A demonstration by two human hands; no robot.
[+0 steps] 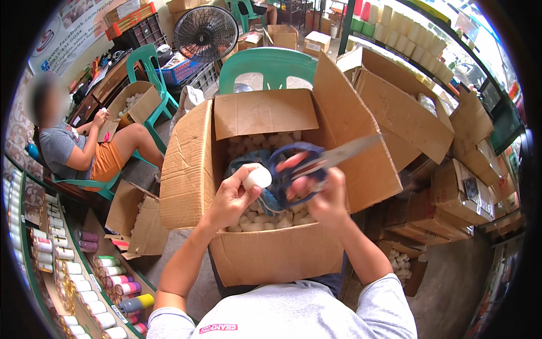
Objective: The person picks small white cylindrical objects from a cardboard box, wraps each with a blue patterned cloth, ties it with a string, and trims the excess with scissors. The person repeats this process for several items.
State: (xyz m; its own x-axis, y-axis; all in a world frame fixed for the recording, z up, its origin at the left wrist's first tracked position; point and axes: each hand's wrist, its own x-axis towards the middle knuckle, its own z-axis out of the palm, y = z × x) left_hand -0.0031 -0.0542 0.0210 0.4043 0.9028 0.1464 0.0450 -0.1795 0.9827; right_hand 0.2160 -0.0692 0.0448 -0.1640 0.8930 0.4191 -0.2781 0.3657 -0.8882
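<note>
1 white piece [258, 177] sits pinched between thumb and fingertips of the left hand [230, 198], above an open box [276, 251]. The right hand [326, 199] grasps scissors [342, 153] by their blue handles, blades pointing right, away from the piece. Loose pieces [271, 222] and blue cloth [273, 205] lie inside the box.

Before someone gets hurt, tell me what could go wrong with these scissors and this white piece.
The scissors in the right hand are close to the left hand; if swung round, they might nick it. The small white piece, pinched in the left hand, could slip into the cardboard box among the similar pieces there.
</note>
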